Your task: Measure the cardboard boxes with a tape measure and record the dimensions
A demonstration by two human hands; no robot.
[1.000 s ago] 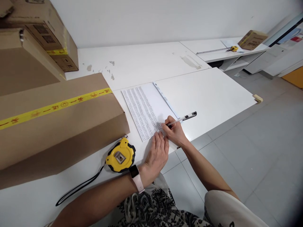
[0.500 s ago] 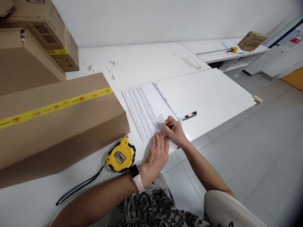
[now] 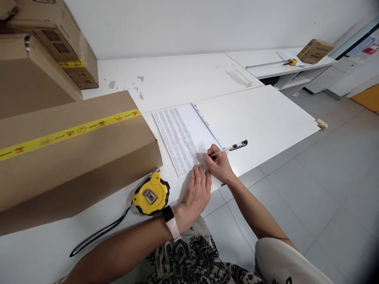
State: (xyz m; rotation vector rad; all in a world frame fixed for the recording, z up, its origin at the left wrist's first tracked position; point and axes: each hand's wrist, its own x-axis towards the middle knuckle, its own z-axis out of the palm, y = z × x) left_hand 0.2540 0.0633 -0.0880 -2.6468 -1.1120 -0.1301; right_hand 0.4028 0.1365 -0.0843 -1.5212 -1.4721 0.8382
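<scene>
A pen [image 3: 233,146] with a clear barrel and black cap end is gripped in my right hand [image 3: 219,163], its tip down on a sheet of paper [image 3: 192,118]. Rows of small handwriting fill the sheet's left side; too small to read. My left hand [image 3: 197,189] lies flat with fingers stretched out over the paper's lower edge, close beside my right hand. A watch with a pale pink band [image 3: 171,225] circles my left wrist. Left of that hand rests a yellow and black tape measure [image 3: 152,195] with a black wrist strap.
A large cardboard box [image 3: 89,157] with yellow tape stands on the white table [image 3: 266,114] at left, with more boxes [image 3: 71,47] behind it. Farther right, another yellow tape measure [image 3: 292,62] lies near a small carton [image 3: 315,51]. The table's edge drops to a tiled floor.
The pen and my right hand have shifted very slightly. My left hand stays in place on the paper.
</scene>
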